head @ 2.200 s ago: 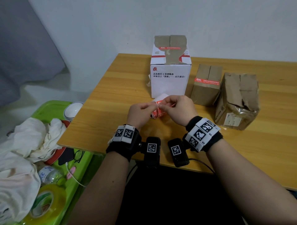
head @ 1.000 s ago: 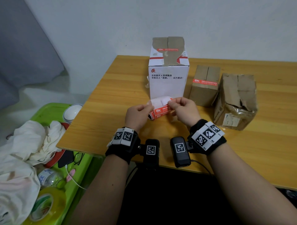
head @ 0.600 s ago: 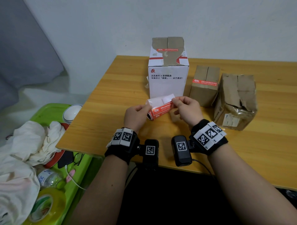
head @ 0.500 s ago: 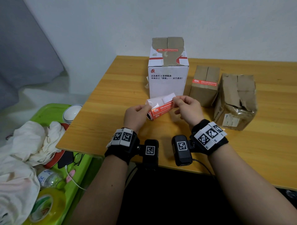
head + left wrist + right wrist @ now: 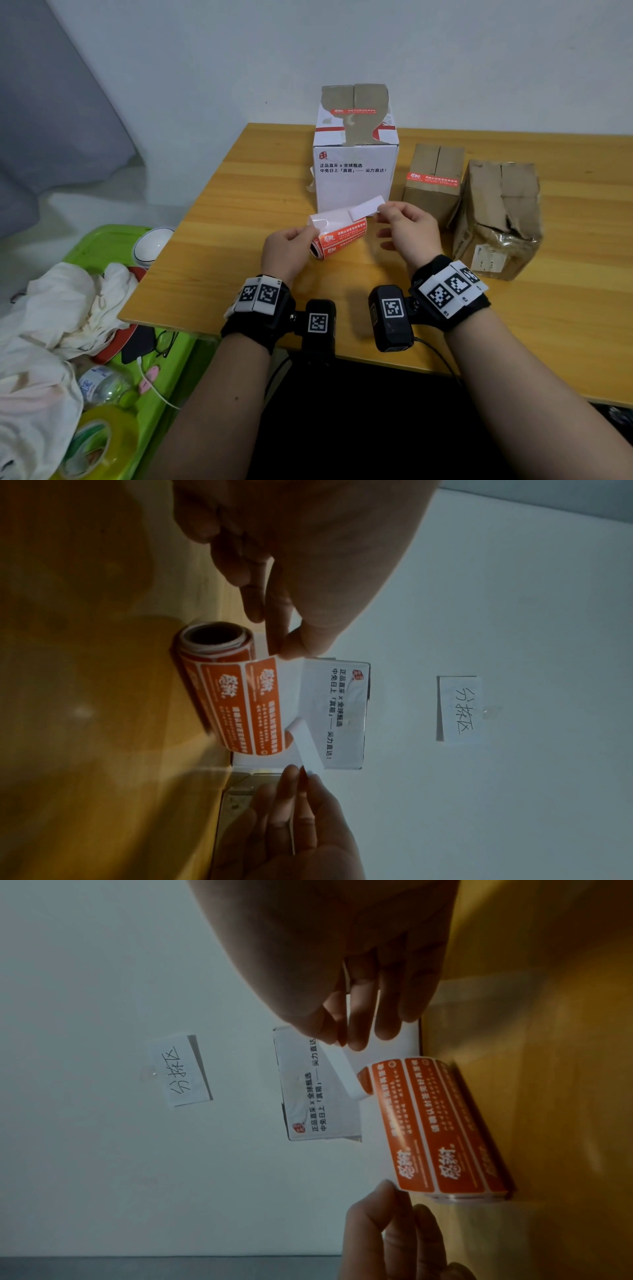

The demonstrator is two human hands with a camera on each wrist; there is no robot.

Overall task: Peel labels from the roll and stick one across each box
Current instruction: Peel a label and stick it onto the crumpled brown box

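Note:
An orange label roll [image 5: 337,240] lies on the wooden table [image 5: 239,212] in front of a tall white box [image 5: 356,171]. My left hand [image 5: 310,231] pinches the roll's white backing paper [image 5: 274,639]. My right hand [image 5: 383,209] pinches the end of a label strip [image 5: 366,207], white side up and lifted off the backing, with its other end still at the roll. The white box and a small brown box [image 5: 433,192] each carry an orange label. A crumpled brown box [image 5: 500,212] at the right shows no orange label.
Left of the table stands a green tray [image 5: 102,240] with white cloth [image 5: 61,308], a yellow tape roll [image 5: 99,442], a bottle and a white bowl [image 5: 152,245]. A handwritten paper note [image 5: 459,708] hangs on the wall behind the boxes.
My right hand has drawn the label strip up and to the right, away from the roll, so more of it is lifted. My left hand keeps its pinch in place.

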